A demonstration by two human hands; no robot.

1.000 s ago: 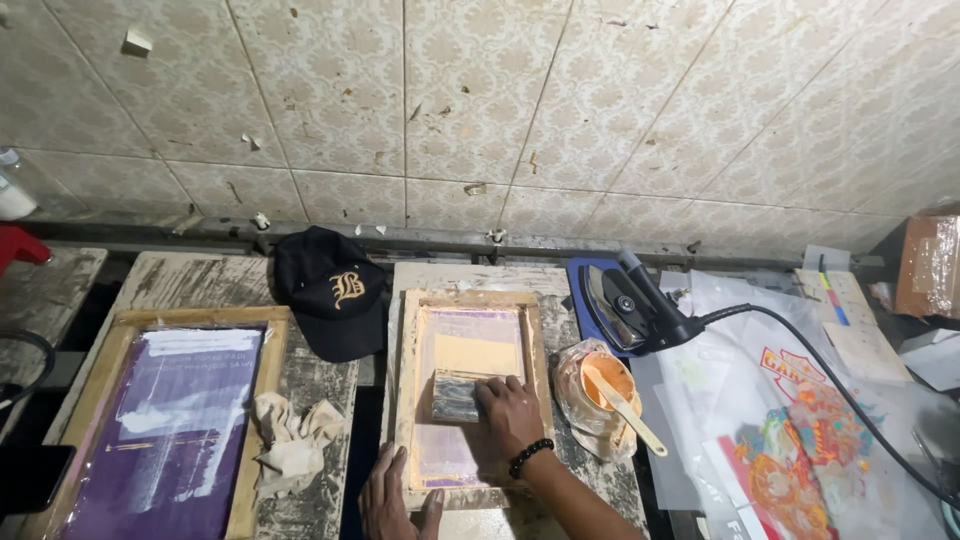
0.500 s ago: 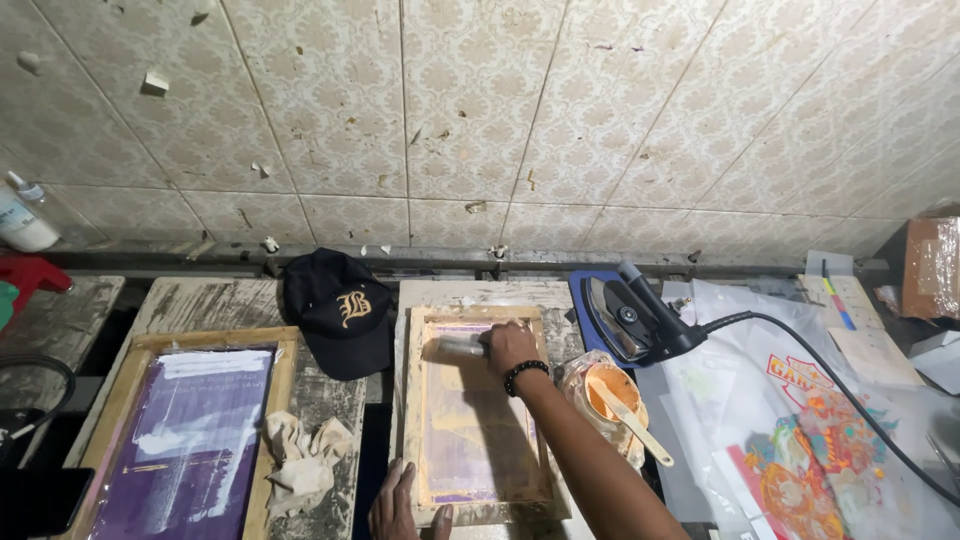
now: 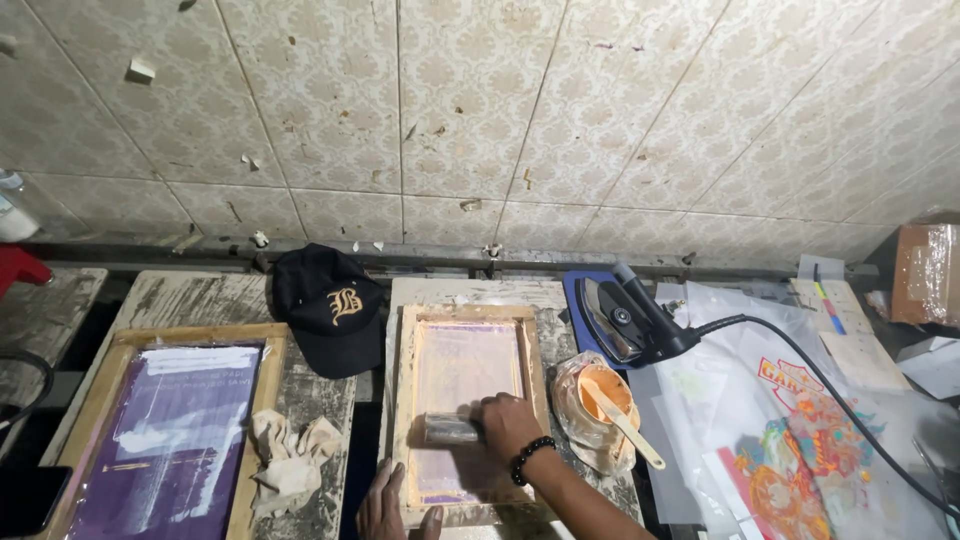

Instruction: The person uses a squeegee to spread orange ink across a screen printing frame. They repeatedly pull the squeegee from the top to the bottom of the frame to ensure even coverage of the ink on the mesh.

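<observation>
Half a second ago the right hand [image 3: 508, 425] was at the far end of the small wooden frame [image 3: 402, 400], near the wall; now it has come back toward the near end, and the squeegee [image 3: 450, 429] with it. The fingers are curled around the squeegee's handle and press it flat on the pale pink screen inside the frame, a little below the middle. A black bead bracelet [image 3: 527, 460] sits on that wrist. The left hand [image 3: 385, 505] stays at the near left corner of the frame, fingers spread and flat on the wood, partly cut off by the lower edge of the view. The frame lies in the same spot on the table [image 3: 200, 295].

Just right of the frame stands a round tub [image 3: 598, 395] wrapped in clear plastic; it holds orange paint, and a pale stick [image 3: 628, 430] rests in it, its handle pointing out toward the lower right. To the left, a larger frame [image 3: 100, 400] holds a purple screen with white streaks. A crumpled rag [image 3: 292, 462] lies beside it. A black cap [image 3: 330, 310] rests between the two frames, and an iron [image 3: 620, 320] sits on a blue pad behind the tub.
</observation>
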